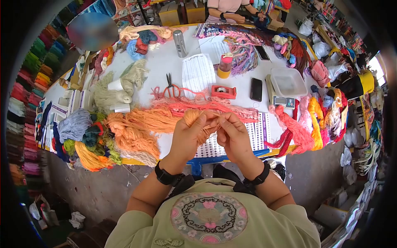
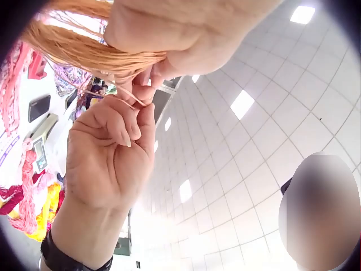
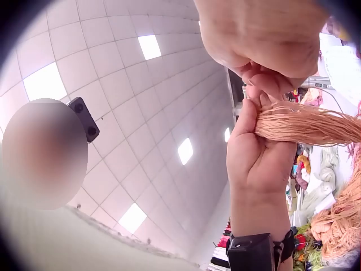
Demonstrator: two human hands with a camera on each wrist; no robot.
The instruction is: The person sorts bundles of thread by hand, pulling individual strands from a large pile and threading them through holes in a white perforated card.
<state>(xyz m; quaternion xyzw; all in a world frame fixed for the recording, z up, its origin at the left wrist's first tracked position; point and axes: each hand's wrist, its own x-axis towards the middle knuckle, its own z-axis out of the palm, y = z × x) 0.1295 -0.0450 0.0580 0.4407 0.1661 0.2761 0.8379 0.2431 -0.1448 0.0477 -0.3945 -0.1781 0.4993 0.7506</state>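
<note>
An orange thread bundle point(image 1: 192, 117) is gripped in my left hand point(image 1: 185, 138), between thumb and fingers, above the table's near edge. My right hand point(image 1: 236, 138) is beside it, fingers curled in and thumb and forefinger pinching a thin strand point(image 2: 131, 97). The fingertips of both hands meet at the end of the bundle. In the right wrist view the bundle point(image 3: 307, 124) runs out sideways from the left hand point(image 3: 259, 164). The strand's far end is hidden behind the fingers.
Orange yarn point(image 1: 136, 132) and pink yarn point(image 1: 206, 106) lie on the table. Beyond are black-handled scissors point(image 1: 170, 84), a red tape dispenser point(image 1: 223, 92), a phone point(image 1: 256, 89), and a scale point(image 1: 285, 101) with a plastic box point(image 1: 288, 82). A person point(image 1: 227, 10) is across the table.
</note>
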